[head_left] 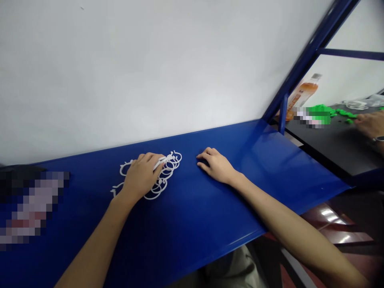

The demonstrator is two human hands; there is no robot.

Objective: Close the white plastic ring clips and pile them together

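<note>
White plastic rings (167, 173), thin and with small clasp-like ends, lie in a tangled heap on the blue table. My left hand (145, 173) is over the heap, its fingers curled around some of the rings. A few white pieces show between its thumb and forefinger, and part of the heap is hidden under the palm. To the right, apart from the rings, my right hand (216, 165) rests on the tabletop. Its fingers are slightly bent, with the thumb held away from them and nothing in its grasp.
The blue metal table (186, 224) meets a white wall. At left lies a pixelated package (37, 204) beside a dark item (18, 176). Beyond a blue frame post (288, 88), a black table holds an orange drink bottle (303, 96), green pieces (322, 112) and another person's hand (370, 124).
</note>
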